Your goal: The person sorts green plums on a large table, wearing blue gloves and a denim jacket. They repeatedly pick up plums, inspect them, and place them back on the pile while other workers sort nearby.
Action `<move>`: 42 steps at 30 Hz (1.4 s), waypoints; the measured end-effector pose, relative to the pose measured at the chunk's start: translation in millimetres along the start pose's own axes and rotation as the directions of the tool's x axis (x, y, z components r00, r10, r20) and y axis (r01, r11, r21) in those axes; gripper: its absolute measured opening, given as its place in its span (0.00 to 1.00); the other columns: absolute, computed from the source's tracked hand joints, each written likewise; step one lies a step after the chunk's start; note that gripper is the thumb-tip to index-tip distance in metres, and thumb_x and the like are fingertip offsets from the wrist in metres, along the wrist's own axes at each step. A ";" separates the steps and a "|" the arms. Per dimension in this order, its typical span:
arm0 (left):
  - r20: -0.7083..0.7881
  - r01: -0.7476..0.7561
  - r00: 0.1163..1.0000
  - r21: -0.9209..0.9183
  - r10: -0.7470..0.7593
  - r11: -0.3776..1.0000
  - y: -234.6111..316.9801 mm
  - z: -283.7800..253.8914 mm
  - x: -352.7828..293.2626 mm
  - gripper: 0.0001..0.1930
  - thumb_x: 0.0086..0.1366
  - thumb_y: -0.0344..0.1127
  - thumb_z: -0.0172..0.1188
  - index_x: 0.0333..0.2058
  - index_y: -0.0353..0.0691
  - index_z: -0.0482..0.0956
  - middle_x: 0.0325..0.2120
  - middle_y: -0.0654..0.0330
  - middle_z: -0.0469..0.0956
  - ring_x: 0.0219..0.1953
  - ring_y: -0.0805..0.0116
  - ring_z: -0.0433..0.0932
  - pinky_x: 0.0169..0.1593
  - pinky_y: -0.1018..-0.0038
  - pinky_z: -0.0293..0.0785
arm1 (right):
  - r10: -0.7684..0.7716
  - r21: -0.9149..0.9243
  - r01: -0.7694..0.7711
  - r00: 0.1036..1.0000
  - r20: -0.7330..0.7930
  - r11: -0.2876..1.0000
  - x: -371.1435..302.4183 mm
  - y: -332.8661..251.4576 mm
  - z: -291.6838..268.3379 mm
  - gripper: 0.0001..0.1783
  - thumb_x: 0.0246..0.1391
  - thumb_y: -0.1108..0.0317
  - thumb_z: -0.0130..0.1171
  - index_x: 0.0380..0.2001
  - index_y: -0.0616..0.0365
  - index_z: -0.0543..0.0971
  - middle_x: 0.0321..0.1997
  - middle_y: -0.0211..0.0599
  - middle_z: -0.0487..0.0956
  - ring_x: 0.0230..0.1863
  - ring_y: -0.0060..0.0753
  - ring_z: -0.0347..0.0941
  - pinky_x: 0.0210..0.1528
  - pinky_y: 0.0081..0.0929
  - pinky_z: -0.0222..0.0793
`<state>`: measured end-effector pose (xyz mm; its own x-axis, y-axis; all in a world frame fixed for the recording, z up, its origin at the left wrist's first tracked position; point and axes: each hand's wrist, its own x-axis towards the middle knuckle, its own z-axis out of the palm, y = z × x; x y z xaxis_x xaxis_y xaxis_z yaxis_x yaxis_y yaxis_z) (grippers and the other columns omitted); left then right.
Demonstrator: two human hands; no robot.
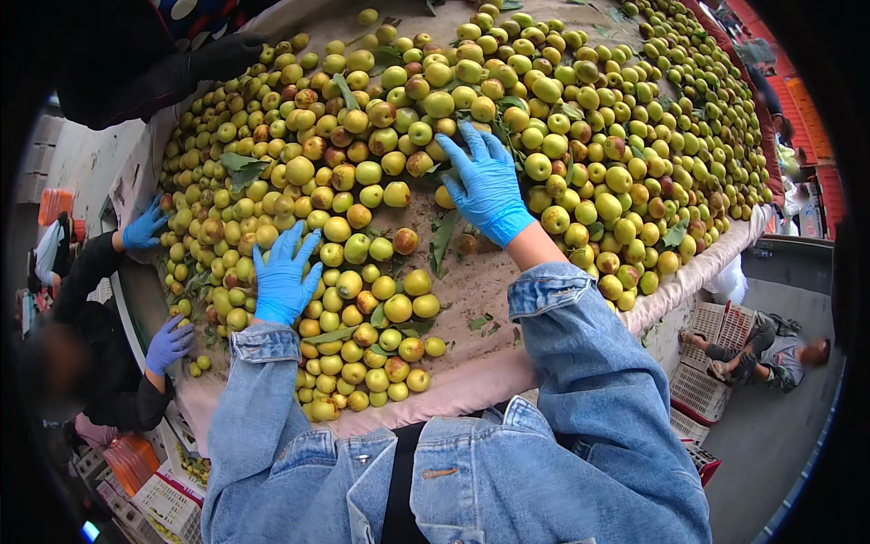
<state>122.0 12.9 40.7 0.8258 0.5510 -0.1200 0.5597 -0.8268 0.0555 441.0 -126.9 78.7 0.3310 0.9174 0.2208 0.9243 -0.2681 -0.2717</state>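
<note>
Fruits [537, 166] heaped across counter [487, 283], reaching near edge. Left hand [285, 279], right hand [490, 189] on fruits, each grip wide; under palms, cannot tell. Better to roll fruits softly, avoiding bruises.

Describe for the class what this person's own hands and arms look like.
The left hand and the right hand wear matching bright blue, close-fitting gloves. The left sleeve and right sleeve are faded blue denim, loose and creased, with stitched cuffs.
</note>
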 end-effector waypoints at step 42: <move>0.026 0.528 0.849 -0.106 -0.528 0.843 -108.0 54.0 -21.6 0.33 0.67 0.47 0.43 0.66 0.54 0.42 0.67 0.51 0.38 0.68 0.48 0.37 0.65 0.47 0.39 | -0.677 0.262 0.628 0.634 0.374 0.733 -33.0 -69.4 41.6 0.34 0.53 0.47 0.48 0.63 0.39 0.58 0.68 0.39 0.55 0.71 0.45 0.43 0.66 0.61 0.36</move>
<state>40.0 84.2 -16.1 0.4037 0.9012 -0.1574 0.9147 -0.3943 0.0883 358.0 -126.3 51.3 -0.4872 0.8729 -0.0266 0.8354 0.4569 -0.3056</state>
